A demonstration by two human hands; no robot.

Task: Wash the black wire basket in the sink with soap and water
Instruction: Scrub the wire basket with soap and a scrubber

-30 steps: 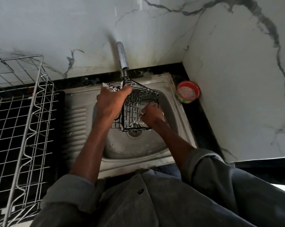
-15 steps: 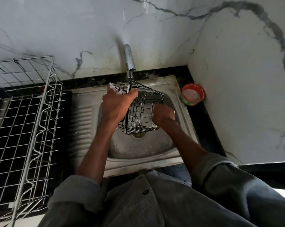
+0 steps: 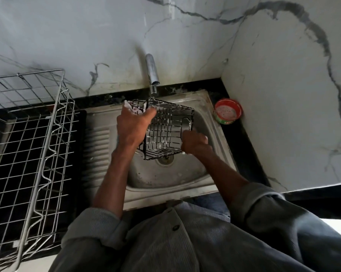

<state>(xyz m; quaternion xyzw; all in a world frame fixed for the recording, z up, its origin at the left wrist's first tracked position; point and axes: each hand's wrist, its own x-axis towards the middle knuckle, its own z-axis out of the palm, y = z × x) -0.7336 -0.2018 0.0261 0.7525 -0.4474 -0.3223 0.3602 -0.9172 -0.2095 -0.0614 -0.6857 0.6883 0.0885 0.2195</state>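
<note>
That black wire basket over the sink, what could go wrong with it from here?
Suds cling to the black wire basket, which both the left hand and right hand hold above the sink; soapy wire might slip and drop. Its top corner sits close under the tap and could knock it. Thin wires may pinch fingers.

Dim, soft light here, brightest on the marble wall (image 3: 106,36). The tap (image 3: 152,72) throws a faint shadow up it. Edges bow outward, slightly blurry throughout.
</note>
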